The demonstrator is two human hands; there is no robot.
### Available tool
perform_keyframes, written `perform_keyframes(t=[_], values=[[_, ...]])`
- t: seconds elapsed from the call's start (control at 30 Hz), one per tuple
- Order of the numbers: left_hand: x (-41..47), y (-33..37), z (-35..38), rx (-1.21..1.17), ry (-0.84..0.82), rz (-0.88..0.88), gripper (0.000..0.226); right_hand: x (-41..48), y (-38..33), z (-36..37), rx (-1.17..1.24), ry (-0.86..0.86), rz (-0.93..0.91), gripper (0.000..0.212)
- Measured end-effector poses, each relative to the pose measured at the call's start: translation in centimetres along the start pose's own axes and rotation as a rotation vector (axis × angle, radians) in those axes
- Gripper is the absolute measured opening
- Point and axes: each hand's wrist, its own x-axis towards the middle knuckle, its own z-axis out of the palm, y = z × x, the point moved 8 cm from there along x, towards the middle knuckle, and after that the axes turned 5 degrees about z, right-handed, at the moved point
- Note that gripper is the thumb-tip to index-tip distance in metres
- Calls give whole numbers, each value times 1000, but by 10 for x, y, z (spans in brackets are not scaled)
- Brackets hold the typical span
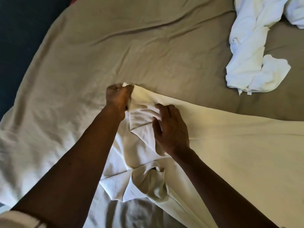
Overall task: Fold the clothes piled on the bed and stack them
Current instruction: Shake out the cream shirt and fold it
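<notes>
— How far along is the folding?
— Only at the start, I think. In the lower middle, a cream garment (230, 145) lies half spread on the bed (115, 38). The left hand (118, 96) grips its corner, and the right hand (169, 127) presses it down with straight fingers.
— What is left?
— The white clothes (246, 55) at upper right lie crumpled. I see no stack.

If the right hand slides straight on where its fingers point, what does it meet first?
Probably the right hand first meets the raised edge of the cream woven garment, close beside the left hand; beyond lies only beige bed sheet.
</notes>
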Motion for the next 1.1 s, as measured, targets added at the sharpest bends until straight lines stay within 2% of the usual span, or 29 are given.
perform_keyframes(t=[0.07,0.13,0.23,0.3,0.37,0.47,0.57,0.6,0.63,0.67,0.73,0.8,0.87,0.97,1.03,1.1], values=[[6,11,0,-7,15,121,46,-2,-6,-2,-78,26,-114,45],[11,21,-3,125,39,219,58,-9,-10,8,-177,-52,-199,48],[12,21,-3,320,-46,255,71,-31,-20,29,-235,-192,-393,39],[13,18,1,345,-126,236,80,-50,-29,30,-83,-256,-487,35],[14,17,5,382,-187,229,85,-69,-40,23,149,-350,-498,44],[2,23,10,523,-133,306,80,-90,-48,3,363,-351,-426,48],[-49,36,17,908,155,556,66,-90,-18,-30,432,-88,-140,30],[-73,39,21,973,228,670,62,-88,3,-43,457,31,18,26],[-99,36,29,966,222,790,57,-88,29,-57,500,168,199,25],[-125,24,47,905,116,893,51,-93,70,-75,545,323,393,26],[-165,-9,80,844,-197,1015,41,-106,143,-100,664,586,746,22],[-200,-47,123,960,-434,1121,43,-126,216,-132,712,748,1008,16],[-218,-75,155,1127,-507,1193,52,-143,274,-166,759,830,1197,24],[-215,-87,178,1293,-453,1199,54,-140,327,-203,942,872,1369,42],[-214,-89,187,1353,-391,1233,48,-132,350,-211,1052,871,1452,38],[-221,-91,199,1373,-360,1286,42,-122,370,-221,1120,817,1438,31]])
